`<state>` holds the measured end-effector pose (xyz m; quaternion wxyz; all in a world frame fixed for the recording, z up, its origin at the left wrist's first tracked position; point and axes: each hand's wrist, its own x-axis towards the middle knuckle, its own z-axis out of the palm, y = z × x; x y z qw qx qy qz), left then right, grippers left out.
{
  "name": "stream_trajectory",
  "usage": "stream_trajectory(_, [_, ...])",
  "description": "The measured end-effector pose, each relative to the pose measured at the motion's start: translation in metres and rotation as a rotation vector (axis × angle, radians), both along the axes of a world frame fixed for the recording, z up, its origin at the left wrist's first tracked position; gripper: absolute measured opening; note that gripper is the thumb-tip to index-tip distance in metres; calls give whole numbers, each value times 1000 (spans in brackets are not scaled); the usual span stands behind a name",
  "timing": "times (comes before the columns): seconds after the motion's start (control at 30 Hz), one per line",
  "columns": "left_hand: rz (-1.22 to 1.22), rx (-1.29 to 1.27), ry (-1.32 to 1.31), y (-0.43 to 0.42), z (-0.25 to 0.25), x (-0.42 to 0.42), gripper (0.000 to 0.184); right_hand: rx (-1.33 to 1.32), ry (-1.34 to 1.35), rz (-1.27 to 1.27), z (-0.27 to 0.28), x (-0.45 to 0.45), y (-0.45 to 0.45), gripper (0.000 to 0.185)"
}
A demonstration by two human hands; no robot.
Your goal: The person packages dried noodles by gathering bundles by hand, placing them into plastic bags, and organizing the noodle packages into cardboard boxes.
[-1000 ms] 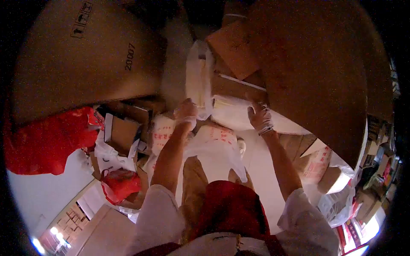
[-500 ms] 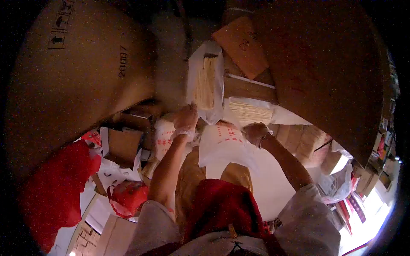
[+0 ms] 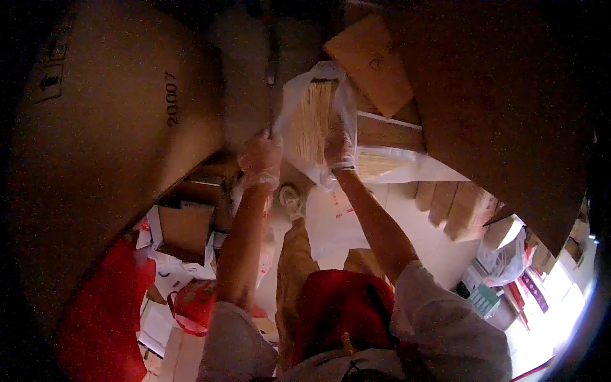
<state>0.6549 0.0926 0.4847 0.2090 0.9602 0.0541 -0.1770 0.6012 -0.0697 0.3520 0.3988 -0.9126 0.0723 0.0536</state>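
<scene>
A clear plastic bag (image 3: pixel 349 95) stands upright in front of me with a bundle of thin pale sticks (image 3: pixel 315 121) inside. My left hand (image 3: pixel 261 158), in a thin clear glove, is closed at the bag's left edge, where the film is drawn out sideways. Also gloved, my right hand (image 3: pixel 340 149) is closed on the bag's right side, close against the sticks; its fingertips are partly hidden. Below the hands hangs a white plastic bag (image 3: pixel 328 223) with red print. Beside my right wrist lies a second bag of pale sticks (image 3: pixel 377 164).
Big cardboard cartons rise close on the left (image 3: pixel 127 127) and right (image 3: pixel 496 121). An orange-brown cardboard flap (image 3: pixel 372 63) leans at the back. An open carton (image 3: pixel 184 229) and a red bag (image 3: pixel 194 305) are at lower left. Brown packages (image 3: pixel 468 210) stand at right.
My right hand has moved left and up from the second bag to the upright stick bag. My left hand has shifted slightly left and up. The upright bag is spread wider and tilted.
</scene>
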Motion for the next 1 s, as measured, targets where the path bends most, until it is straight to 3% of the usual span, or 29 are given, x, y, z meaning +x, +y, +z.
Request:
stream_trajectory(0.03, [10,162,163,2,1,6,39,-163,-49,-35,14,-6,-4,51])
stream_trajectory(0.07, [9,160,166,1,3,8,39,-321,-90,-79,29,-13,-9,56])
stream_trajectory(0.13, [44,97,147,-1,6,10,41,-46,-23,-283,72,0,5,53])
stream_trajectory(0.17, [44,97,148,-2,4,10,41,-46,-23,-283,72,7,9,53])
stream_trajectory(0.23, [17,48,100,-3,0,8,44,-867,710,613,71,27,18,53])
stream_trajectory(0.27, [16,49,101,-4,-3,7,44,-866,711,613,74,26,22,53])
stream_trajectory(0.3, [82,21,108,-7,-2,8,48,-483,593,57,82,24,27,51])
stream_trajectory(0.37, [145,-5,117,-8,1,10,53,-82,438,-480,80,22,26,49])
stream_trajectory(0.43, [150,-52,190,-7,8,13,48,-306,-80,-308,52,25,12,48])
stream_trajectory(0.47, [149,-49,192,-4,4,12,48,-304,-77,-309,42,30,7,48])
stream_trajectory(0.53, [-96,-22,95,2,-5,8,52,-204,174,-241,39,39,1,50])
stream_trajectory(0.67, [31,-21,55,-1,-8,6,57,-128,269,-304,44,42,9,62])
stream_trajectory(0.77, [18,-112,17,-3,0,5,61,-460,612,-339,48,12,29,79])
stream_trajectory(0.8, [4,-44,59,-3,2,4,61,-456,607,-342,46,10,35,79])
stream_trajectory(0.87, [-18,25,104,-5,2,7,61,-728,613,-280,38,11,40,78])
stream_trajectory(1.0, [-141,-40,59,2,10,10,59,-520,792,-242,26,25,35,82])
